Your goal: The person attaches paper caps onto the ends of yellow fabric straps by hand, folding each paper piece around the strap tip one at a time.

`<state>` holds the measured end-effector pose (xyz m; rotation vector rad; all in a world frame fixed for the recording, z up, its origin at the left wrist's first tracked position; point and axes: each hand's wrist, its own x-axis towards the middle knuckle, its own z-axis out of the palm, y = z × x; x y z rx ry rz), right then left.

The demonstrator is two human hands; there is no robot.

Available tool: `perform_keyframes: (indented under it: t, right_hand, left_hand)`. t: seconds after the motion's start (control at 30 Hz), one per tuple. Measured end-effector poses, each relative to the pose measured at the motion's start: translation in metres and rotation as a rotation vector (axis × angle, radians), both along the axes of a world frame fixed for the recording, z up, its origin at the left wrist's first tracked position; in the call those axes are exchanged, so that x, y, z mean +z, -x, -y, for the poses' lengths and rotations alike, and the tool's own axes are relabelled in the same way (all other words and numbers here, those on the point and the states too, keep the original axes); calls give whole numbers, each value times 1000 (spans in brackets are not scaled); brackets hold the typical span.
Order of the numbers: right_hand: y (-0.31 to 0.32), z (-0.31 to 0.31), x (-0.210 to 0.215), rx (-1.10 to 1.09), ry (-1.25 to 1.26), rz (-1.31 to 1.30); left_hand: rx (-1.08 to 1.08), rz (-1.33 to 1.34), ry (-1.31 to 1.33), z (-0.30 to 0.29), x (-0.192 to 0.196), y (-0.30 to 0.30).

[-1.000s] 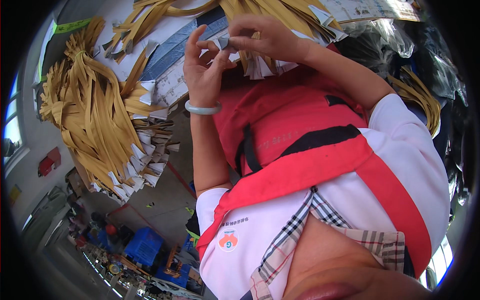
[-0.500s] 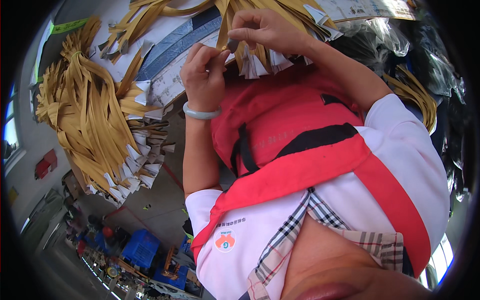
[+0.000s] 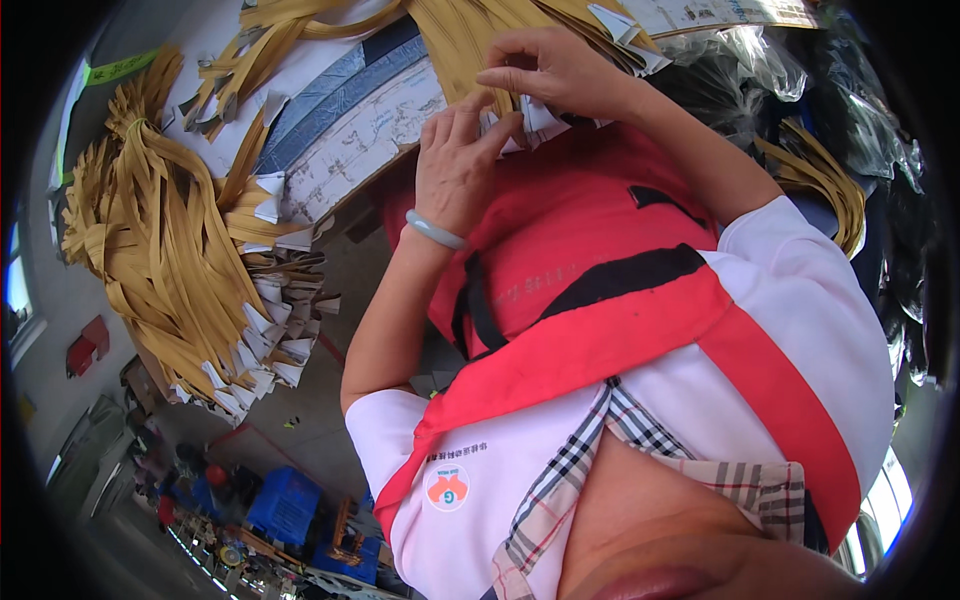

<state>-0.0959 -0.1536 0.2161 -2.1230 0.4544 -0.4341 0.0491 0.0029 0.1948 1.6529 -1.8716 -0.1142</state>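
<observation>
A bundle of long mustard-yellow zipper tapes [image 3: 450, 50] lies over the table edge, with white ends [image 3: 540, 122] hanging toward me. My left hand [image 3: 460, 165], with a pale bangle on the wrist, is at these ends. Its fingers are stretched out and the thumb stands apart from them; whether the fingertips touch a tape is hard to see. Just above and to the right, my right hand [image 3: 560, 75] is over the bundle. Its thumb and forefinger come together in a pinch, and anything between them is too small to make out.
A big heap of the same tapes [image 3: 170, 230] hangs at the left, tied near its top. Blue strips [image 3: 340, 95] lie on the white worn table [image 3: 355, 140]. Clear plastic bags [image 3: 750, 70] and another tape bundle [image 3: 820, 180] are at the right. Blue crates [image 3: 285, 505] stand on the floor.
My left hand has moved right and slightly down, and its fingers have opened from a pinch. The small grey end that was between my hands no longer shows. My right hand has shifted slightly right.
</observation>
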Motion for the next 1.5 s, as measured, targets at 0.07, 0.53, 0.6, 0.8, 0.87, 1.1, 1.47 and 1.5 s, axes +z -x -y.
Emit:
perform_keyframes:
  t: [0.07,0.53,0.6,0.8,0.87,1.1,1.47,1.5]
  right_hand:
    - [1,1,4,50,25,40]
    - [-14,-10,7,291,-306,242]
    - [-14,-8,12,300,-278,209]
    - [-23,-10,19,371,-399,162]
    - [-24,-3,20,400,-333,153]
    - [-28,-6,33,388,-515,108]
    - [-27,-2,45,323,-666,39]
    - [-29,-3,46,273,-650,-3]
  left_hand:
    - [-102,156,-75,7,-1,2]
    - [-78,-965,80,2,10,-34]
    - [-76,-1018,65,0,14,-36]
    - [-107,-1121,-48,-4,19,-43]
    - [-141,-1155,-60,-5,17,-45]
    - [-95,-1314,-66,-3,19,-42]
    - [-116,-1293,-52,1,31,-37]
    - [-118,-1293,-54,1,30,-36]
